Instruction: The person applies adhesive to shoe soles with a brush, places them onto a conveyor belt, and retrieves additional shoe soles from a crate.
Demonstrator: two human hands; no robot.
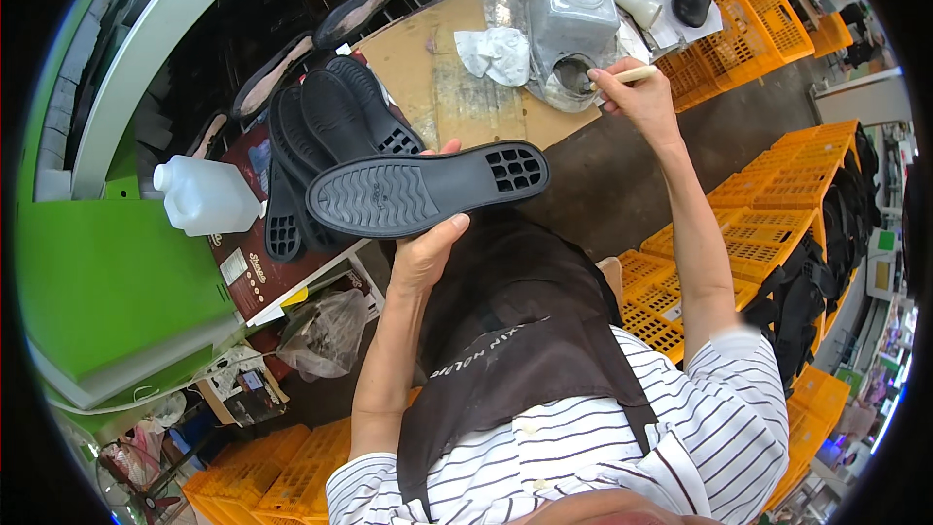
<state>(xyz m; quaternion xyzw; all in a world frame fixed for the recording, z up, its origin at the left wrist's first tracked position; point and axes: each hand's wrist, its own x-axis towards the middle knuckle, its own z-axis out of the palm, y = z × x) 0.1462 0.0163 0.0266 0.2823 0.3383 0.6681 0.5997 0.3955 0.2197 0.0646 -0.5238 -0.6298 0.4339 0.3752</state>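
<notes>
My left hand [428,255] is closed around a black shoe sole [374,196], tread side up, with a grid of square hollows at its right end. The thumb presses the near edge and fingertips show at the far edge. My right hand [641,105] pinches a brush [637,74] by its pale handle. Its tip is at the mouth of a small round pot [571,76], where the bristles are hard to make out. Behind the pot stands an upturned clear plastic tub [573,12], with a crumpled white cloth [494,56] to its left. Several more black soles [330,112] lie piled beyond the held one.
A translucent white jug [206,196] stands left of the pile, beside a green machine [117,282]. Stained cardboard [457,78] covers the worktop. Shoe parts [364,10] lie on a rack at the back. Orange crates [739,243] line the right; more [262,467] stand lower left.
</notes>
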